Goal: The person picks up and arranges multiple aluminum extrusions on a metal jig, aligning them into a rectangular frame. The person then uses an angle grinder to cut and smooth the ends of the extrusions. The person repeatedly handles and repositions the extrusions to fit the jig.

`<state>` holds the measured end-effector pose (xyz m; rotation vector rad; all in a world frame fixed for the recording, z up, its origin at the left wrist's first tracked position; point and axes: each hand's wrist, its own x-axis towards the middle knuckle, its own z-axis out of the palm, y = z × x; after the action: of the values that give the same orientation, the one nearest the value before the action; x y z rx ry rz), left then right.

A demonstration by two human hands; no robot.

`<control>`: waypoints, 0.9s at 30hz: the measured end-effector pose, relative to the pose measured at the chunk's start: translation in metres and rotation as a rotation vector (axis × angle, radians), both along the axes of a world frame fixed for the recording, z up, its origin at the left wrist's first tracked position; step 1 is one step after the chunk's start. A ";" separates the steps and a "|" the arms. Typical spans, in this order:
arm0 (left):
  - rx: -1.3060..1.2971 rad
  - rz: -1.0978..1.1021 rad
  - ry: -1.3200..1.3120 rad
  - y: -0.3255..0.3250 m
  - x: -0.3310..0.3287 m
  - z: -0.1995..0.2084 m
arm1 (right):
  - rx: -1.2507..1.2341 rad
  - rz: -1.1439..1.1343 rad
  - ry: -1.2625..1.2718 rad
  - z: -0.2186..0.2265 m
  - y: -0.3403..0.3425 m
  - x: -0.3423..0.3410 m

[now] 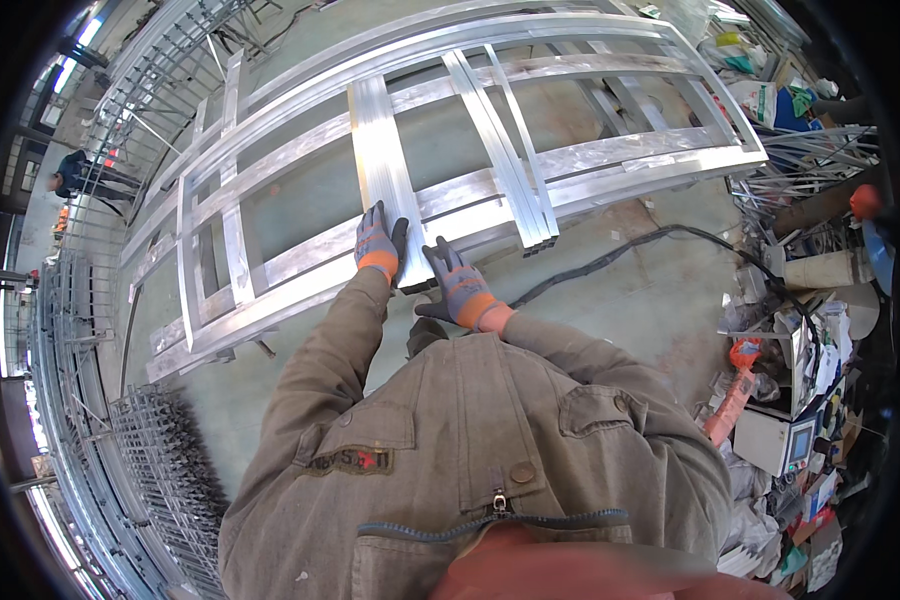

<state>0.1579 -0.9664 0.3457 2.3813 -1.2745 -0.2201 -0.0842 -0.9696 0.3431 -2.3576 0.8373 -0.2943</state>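
A large rectangular metal frame (660, 178) lies raised over the floor, its long rails running left to right and curving in the fisheye view. Across it, left of centre, rests the wide bundle of slim metal tubes (380, 150), its near end overhanging the frame's near rail beside the person. The tubes look smooth and no strap shows around them, so an uneven push could fan them out of line, and a hard pull on the overhang could tip the near ends down toward the person's feet. The bundle's long axis runs near to far, crosswise to the long rails, with the far end leaning a little left and the open tube ends facing the person. To its right, a narrower tube bundle (495, 150) lies at a similar slant. The gloved left hand (378, 243) rests along the wide bundle's left edge, though whether it squeezes cannot be told. The gloved right hand (460, 287), fingers spread, is at the near right corner.
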 end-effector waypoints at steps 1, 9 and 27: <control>-0.024 -0.022 0.019 0.002 0.005 -0.005 | -0.061 0.055 0.038 0.009 -0.003 0.011; -0.176 -0.131 -0.027 0.026 0.031 -0.039 | 0.080 -0.095 -0.004 0.001 -0.001 0.047; -0.080 -0.022 0.054 0.035 0.031 -0.020 | 1.668 -0.284 -1.235 -0.102 -0.019 -0.013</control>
<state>0.1886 -0.9318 0.3261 2.2803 -1.2611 -0.2338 -0.0977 -0.9887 0.2413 -0.2885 0.3769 -0.6759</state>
